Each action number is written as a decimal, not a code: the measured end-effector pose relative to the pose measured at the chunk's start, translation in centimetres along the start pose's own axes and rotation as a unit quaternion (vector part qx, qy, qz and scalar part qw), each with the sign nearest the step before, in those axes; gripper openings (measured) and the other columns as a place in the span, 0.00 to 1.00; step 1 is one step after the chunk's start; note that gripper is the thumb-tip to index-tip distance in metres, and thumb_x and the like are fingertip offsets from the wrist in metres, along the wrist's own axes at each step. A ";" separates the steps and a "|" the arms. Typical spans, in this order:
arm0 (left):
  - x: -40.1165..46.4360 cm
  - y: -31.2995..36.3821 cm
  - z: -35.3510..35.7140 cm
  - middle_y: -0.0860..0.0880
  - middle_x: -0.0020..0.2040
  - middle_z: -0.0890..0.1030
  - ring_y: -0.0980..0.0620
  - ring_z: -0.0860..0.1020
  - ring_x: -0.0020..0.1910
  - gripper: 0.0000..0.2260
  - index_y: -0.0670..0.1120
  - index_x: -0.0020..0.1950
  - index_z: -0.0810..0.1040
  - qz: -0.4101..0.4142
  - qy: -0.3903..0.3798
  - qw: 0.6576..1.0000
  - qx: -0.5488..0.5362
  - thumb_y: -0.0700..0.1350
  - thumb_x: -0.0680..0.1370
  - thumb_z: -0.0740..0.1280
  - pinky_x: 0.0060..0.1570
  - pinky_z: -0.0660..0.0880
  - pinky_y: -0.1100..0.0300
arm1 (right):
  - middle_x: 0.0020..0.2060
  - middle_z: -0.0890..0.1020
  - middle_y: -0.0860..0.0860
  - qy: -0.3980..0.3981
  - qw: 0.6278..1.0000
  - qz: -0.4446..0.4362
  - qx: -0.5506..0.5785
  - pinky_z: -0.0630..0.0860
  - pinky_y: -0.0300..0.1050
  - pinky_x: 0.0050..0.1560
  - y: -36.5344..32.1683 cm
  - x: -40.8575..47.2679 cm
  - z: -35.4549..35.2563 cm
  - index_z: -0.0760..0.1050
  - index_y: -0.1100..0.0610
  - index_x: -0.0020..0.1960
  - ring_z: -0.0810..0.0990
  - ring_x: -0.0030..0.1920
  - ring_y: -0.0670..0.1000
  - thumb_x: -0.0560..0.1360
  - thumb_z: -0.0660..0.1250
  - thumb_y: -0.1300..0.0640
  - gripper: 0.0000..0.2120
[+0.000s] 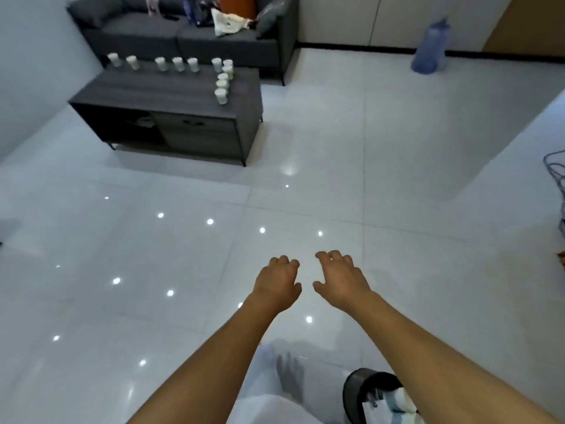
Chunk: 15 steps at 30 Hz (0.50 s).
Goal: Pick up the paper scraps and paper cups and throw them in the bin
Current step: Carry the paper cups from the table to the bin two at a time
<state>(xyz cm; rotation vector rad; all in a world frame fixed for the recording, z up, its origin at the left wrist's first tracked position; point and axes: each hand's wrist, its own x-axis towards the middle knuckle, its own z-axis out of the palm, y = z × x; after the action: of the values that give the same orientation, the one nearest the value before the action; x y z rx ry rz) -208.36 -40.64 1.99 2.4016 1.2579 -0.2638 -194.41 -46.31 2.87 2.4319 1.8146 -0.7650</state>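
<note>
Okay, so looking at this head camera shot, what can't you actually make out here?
- Bin, head view: the right forearm and the bottom edge cover most of it, so how full it is stays unclear.
- Paper cups on the coffee table: too far and blurred to tell whether they hold anything.
- Items on the sofa: blurred and cut by the top edge.
- Left hand and right hand: seen from the back, palms hidden.
</note>
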 end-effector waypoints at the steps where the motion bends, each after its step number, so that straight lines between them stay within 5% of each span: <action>1: 0.2 -1.8 -0.9 0.45 0.64 0.71 0.46 0.69 0.63 0.21 0.44 0.70 0.66 -0.014 0.002 1.000 -0.004 0.50 0.79 0.61 0.56 0.72 0.53 | 0.69 0.67 0.54 -0.006 1.000 -0.014 -0.007 0.72 0.51 0.60 -2.0 1.5 -0.1 0.58 0.52 0.74 0.67 0.66 0.57 0.77 0.63 0.49 0.29; 15: 4.1 -31.8 -14.6 0.46 0.65 0.70 0.47 0.67 0.65 0.20 0.45 0.70 0.66 -0.193 0.055 0.978 -0.052 0.50 0.79 0.60 0.58 0.72 0.54 | 0.69 0.66 0.53 -0.051 0.983 -0.173 -0.039 0.71 0.50 0.60 -29.6 22.4 -1.8 0.57 0.52 0.75 0.67 0.66 0.56 0.77 0.63 0.51 0.29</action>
<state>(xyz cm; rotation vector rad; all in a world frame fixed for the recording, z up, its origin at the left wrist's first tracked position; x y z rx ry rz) -232.33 -15.05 4.94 2.0939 1.7423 -0.1733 -215.88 -15.98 3.86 2.0135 2.2091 -0.8007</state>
